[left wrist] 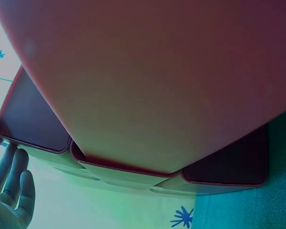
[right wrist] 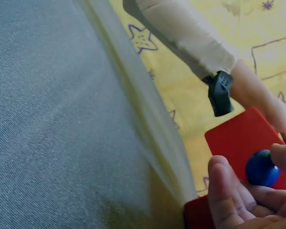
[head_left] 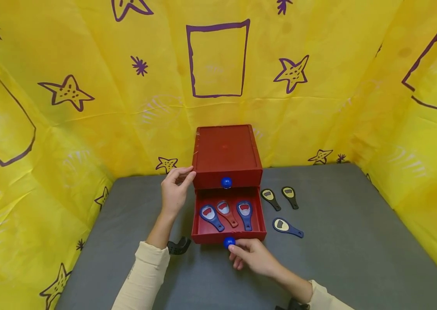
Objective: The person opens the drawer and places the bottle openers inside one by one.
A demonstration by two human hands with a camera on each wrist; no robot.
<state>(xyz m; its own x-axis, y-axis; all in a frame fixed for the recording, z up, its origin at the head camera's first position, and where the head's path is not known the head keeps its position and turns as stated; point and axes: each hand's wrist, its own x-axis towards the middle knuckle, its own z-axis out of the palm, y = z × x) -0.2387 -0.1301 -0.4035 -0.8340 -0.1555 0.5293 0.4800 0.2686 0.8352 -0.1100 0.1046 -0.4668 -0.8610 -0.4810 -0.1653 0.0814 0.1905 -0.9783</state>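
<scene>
A red two-drawer box point(head_left: 226, 148) stands at the back of the table, its lower drawer point(head_left: 199, 237) pulled out. Inside lie a blue bottle opener point(head_left: 211, 216), a red bottle opener point(head_left: 227, 214) and another blue bottle opener point(head_left: 244, 214). My right hand point(head_left: 255, 257) pinches the lower drawer's blue knob point(head_left: 229, 242) between thumb and fingers; the right wrist view shows this knob point(right wrist: 262, 168) up close. With its fingers fairly straight, my left hand point(head_left: 173, 191) touches the box's upper left front corner. The upper drawer, with its own blue knob point(head_left: 226, 183), is closed.
Right of the box, two black bottle openers point(head_left: 270, 199) point(head_left: 290, 197) and a blue one with a cream face point(head_left: 288, 227) lie on the grey table point(head_left: 338, 241). Yellow cloth walls point(head_left: 218, 112) with purple drawings surround the table on the back and sides.
</scene>
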